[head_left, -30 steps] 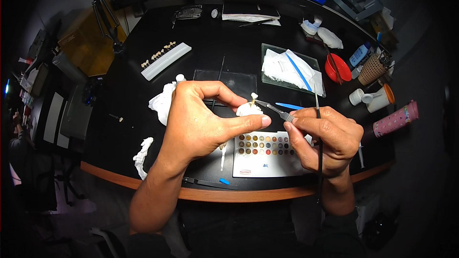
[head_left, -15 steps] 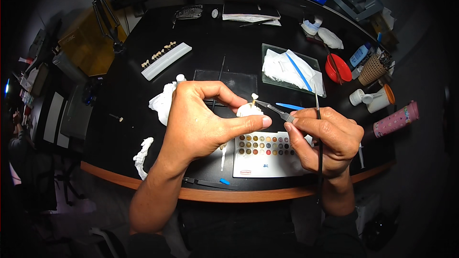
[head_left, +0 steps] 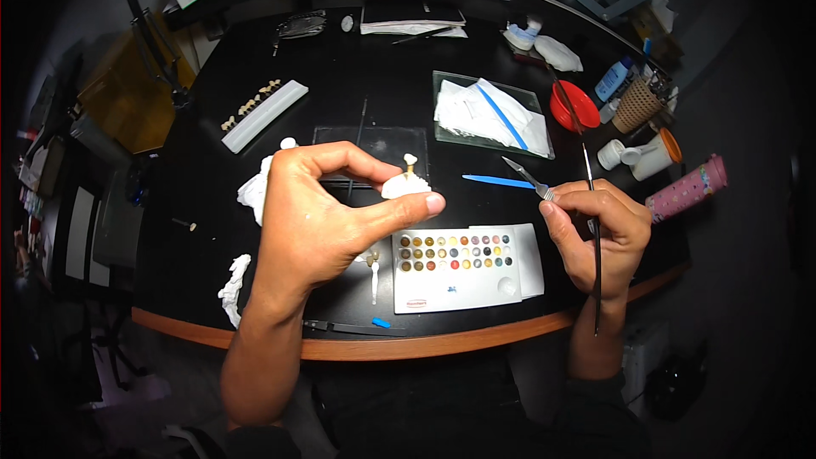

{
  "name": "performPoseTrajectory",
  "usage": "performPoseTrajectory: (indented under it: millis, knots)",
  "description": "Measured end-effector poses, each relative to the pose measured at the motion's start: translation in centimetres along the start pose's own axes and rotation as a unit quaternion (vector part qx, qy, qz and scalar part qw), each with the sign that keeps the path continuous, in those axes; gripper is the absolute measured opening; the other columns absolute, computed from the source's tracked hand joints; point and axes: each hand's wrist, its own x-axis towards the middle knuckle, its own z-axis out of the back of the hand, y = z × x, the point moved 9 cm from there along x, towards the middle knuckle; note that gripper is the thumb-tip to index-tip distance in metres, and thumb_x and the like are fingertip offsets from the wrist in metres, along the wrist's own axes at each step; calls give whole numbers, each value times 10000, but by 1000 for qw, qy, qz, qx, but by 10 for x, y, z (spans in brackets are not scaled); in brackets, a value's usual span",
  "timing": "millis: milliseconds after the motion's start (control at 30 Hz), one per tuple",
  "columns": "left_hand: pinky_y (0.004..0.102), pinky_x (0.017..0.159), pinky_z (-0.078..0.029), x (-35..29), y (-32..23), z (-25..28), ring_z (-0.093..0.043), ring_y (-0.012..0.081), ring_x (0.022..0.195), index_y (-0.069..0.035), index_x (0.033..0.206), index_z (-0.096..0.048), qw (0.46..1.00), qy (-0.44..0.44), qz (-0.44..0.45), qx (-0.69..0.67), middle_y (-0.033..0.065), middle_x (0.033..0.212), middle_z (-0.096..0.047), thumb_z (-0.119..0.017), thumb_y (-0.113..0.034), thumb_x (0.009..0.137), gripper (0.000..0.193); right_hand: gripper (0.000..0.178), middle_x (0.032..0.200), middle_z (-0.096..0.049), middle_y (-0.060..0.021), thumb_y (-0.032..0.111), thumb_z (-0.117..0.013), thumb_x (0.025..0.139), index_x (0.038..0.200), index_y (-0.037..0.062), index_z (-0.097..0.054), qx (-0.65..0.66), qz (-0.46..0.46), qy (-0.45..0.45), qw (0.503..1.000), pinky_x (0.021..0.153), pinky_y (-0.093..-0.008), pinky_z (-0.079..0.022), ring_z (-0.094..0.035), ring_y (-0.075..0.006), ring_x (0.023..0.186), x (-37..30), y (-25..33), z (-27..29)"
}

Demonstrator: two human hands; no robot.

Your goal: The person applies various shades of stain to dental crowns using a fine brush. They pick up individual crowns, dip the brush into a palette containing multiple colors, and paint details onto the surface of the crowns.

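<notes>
My left hand [head_left: 327,217] pinches a small white putty base [head_left: 402,186] between thumb and fingers; a tooth on a pin [head_left: 410,161] stands upright in it. My right hand [head_left: 599,229] is off to the right, apart from the base, and grips two tools: a thin metal instrument [head_left: 525,176] pointing up-left and a long dark brush [head_left: 591,229] running down past the wrist. Below the hands lies a white paint palette [head_left: 455,268] with several coloured wells.
On the black table are a blue spatula [head_left: 497,180], a glass slab with white tissue [head_left: 489,110], a dark glass plate [head_left: 365,149], a white strip of sample teeth [head_left: 263,110], a red bowl [head_left: 574,106], white jars [head_left: 646,153], a pink tube [head_left: 688,187] and white putty scraps [head_left: 234,285].
My right hand has pulled away to the right, so the metal instrument's tip no longer reaches the tooth. The left hand still holds the base in about the same place.
</notes>
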Motion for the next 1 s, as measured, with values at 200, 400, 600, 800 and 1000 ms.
performPoseTrajectory:
  millis: [200,400,600,800,1000]
  knots:
    - [246,801,-512,-1,-8,-6,-709,117,788,6,892,-790,1000,10,-25,11,86,829,-772,-933,-160,747,263,66,784,-744,-116,-35,-799,807,850,-20,-751,-160,-192,-4,968,590,-283,-514,-702,-170,657,-79,-63,34]
    - [250,771,-554,0,-7,-11,-732,138,755,33,868,-792,1000,6,-21,0,128,810,-778,-944,-163,746,277,81,828,-753,-124,-22,-809,804,860,-12,-751,-201,-137,1,970,645,-312,-534,-703,-228,721,-104,-59,29]
    - [248,775,-557,-3,-2,-12,-697,121,798,28,926,-754,1000,4,5,-5,104,876,-750,-883,-114,787,236,91,900,-775,-124,56,-731,891,940,-10,-769,-229,-113,18,967,754,-353,-535,-683,-252,811,-105,-54,25]
    - [239,740,-556,-2,0,-11,-719,133,752,32,906,-771,1000,-1,-16,-6,115,818,-761,-927,-126,758,267,273,929,-777,-169,89,-498,942,1061,-97,-658,42,-175,-98,979,758,-302,-522,-642,-164,787,-118,-30,21]
    - [242,743,-553,-2,-1,-11,-717,130,764,24,894,-771,1000,-3,-21,-7,96,802,-753,-920,-107,751,245,149,823,-768,-154,-21,-594,875,1000,-78,-653,210,-190,-36,958,573,-185,-474,-644,-60,632,-130,-28,-12]
